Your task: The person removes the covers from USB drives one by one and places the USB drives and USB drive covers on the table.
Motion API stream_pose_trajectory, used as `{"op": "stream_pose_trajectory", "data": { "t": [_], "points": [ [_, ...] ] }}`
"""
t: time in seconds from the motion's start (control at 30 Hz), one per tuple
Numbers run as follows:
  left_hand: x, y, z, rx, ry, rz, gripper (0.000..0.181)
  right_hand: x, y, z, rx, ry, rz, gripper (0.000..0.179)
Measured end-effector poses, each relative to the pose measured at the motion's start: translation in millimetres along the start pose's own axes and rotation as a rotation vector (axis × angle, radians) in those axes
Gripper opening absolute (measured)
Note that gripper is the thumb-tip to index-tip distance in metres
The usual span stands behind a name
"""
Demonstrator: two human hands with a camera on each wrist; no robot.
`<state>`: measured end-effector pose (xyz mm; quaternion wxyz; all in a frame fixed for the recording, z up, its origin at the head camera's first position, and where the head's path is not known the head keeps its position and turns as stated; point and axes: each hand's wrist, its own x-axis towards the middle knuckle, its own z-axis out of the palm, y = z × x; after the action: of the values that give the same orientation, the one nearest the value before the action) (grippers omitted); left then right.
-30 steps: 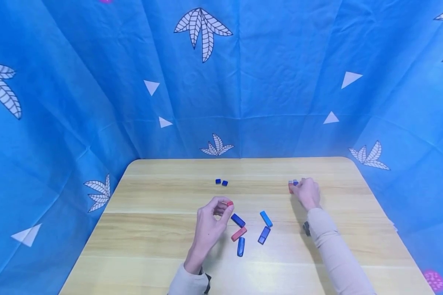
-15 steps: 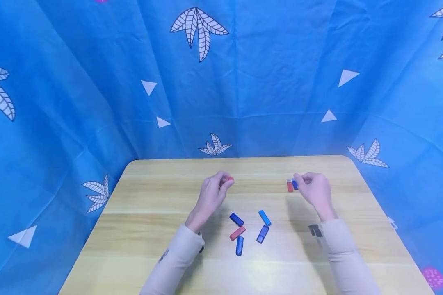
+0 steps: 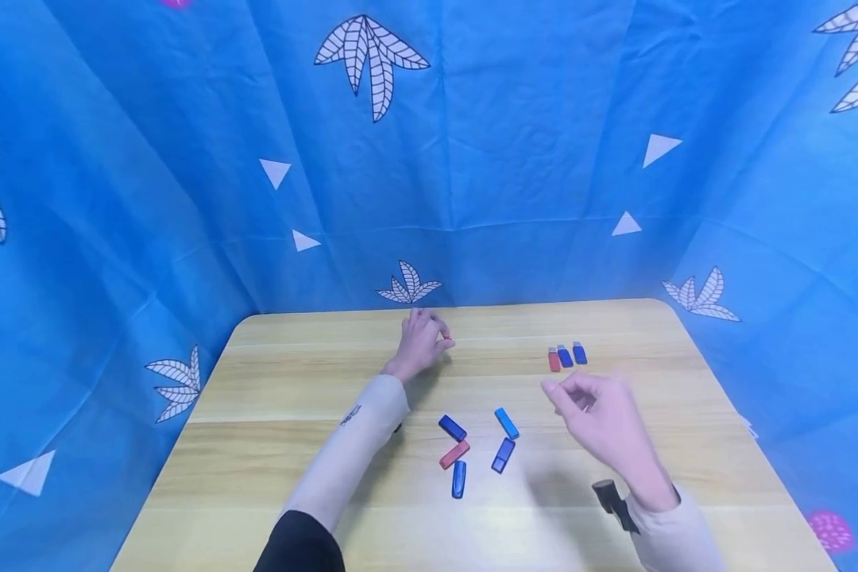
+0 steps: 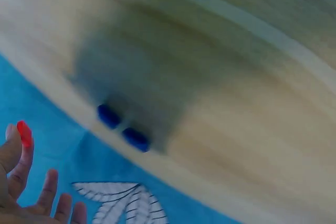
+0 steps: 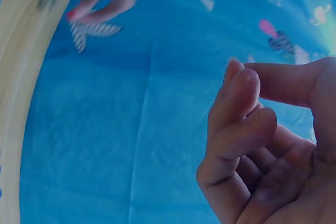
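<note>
- Toward the far side of the table (image 3: 257, 445), left of centre, the left hand (image 3: 420, 342) pinches a small red cap (image 4: 23, 133) between thumb and finger, held up off the surface.
- By the far edge, two blue caps (image 4: 108, 116) lie side by side, slightly apart; the head view does not show them.
- On the right, the right hand (image 3: 606, 417) hangs above the table, thumb and forefinger tips together, other fingers curled, nothing visible in its grasp.
- Just beyond it sit a red USB stick (image 3: 554, 361) and two blue USB sticks (image 3: 566, 357) in a row, metal ends pointing far.
- Near the middle lie five more sticks: dark blue (image 3: 453, 428), red (image 3: 454, 454), glossy blue (image 3: 459, 480), light blue (image 3: 506, 423) and violet-blue (image 3: 504, 455).
- For a clean set-down, the red cap probably wants lowering flat just beside the blue caps, fingertips parting only once it rests, then lifting straight up to avoid nudging its neighbours.
</note>
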<state>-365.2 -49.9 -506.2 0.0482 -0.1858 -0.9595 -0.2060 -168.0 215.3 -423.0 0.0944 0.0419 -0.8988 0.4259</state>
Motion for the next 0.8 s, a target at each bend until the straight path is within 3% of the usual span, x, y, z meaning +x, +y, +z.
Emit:
{"op": "stream_pose_trajectory", "data": {
  "t": [0.23,0.43,0.8],
  "points": [
    [5.1,-13.6,13.6,0.055,-0.080,-0.047,0.014,-18.7,-15,3,0.051,-0.103,0.002,0.021],
    [8.0,-14.0,21.0,0.162,-0.133,-0.032,0.014,-23.4,-17,2,0.084,-0.131,0.022,0.021],
    [2.2,-24.6,22.6,0.287,-0.125,0.005,0.016,-25.3,-19,-4,0.099,-0.144,0.028,0.022]
  ]
}}
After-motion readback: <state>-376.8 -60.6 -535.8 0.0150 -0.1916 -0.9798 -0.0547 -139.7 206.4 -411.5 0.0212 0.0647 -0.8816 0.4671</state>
